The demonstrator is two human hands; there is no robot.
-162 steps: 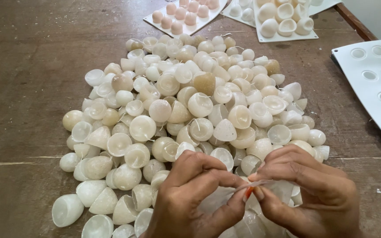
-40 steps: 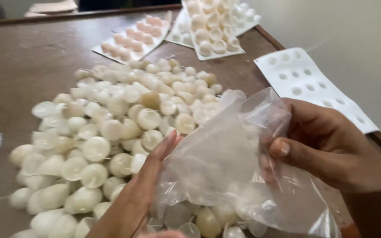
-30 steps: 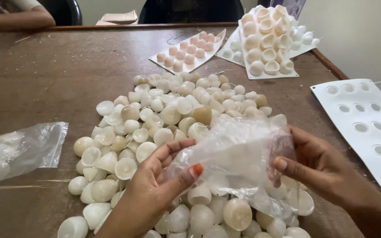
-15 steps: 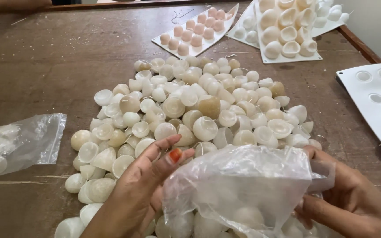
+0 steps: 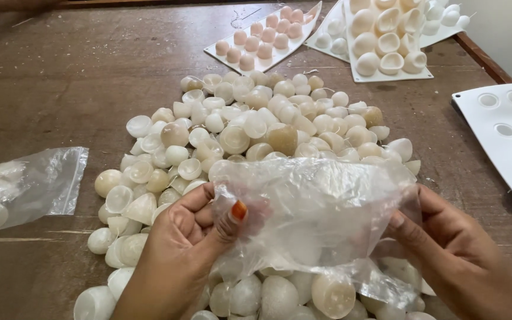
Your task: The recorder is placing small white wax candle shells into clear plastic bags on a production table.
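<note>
A large heap of small white and cream dome-shaped shells covers the middle of a brown wooden table. Over its near edge I hold a clear plastic bag stretched between both hands. My left hand pinches the bag's left edge with thumb and fingers. My right hand grips the bag's right edge. The bag looks crumpled, and shells show through and below it.
A second clear bag holding a few shells lies at the left. White moulded trays with round pockets sit at the back: one with pinkish pieces, one with larger cream shells. An empty white tray lies at the right.
The bag was lifted and spread between my hands, then brought low over the heap's near edge. The view has tilted down, closer to the pile.
</note>
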